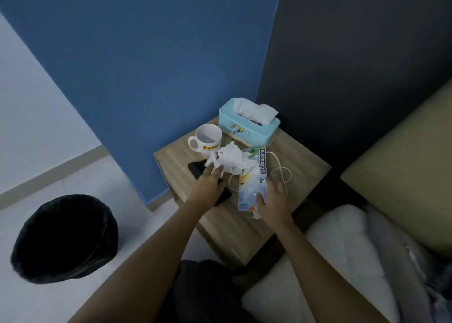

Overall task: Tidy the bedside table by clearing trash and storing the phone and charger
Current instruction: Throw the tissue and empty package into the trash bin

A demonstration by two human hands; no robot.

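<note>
On the wooden bedside table (305,168) lies a crumpled white tissue (232,160). My left hand (208,183) reaches over a black phone (195,170), its fingertips touching the tissue's near edge. A scissors package (254,178) lies beside the tissue, and my right hand (272,200) rests on its lower end with thumb and fingers spread around it. A white charger cable (281,173) loops on the table to the right of the package, partly under it.
A white mug (208,138) and a teal tissue box (247,123) stand at the table's back. A bin lined with a black bag (64,237) sits on the floor at left. A bed with white pillow (342,249) lies at right.
</note>
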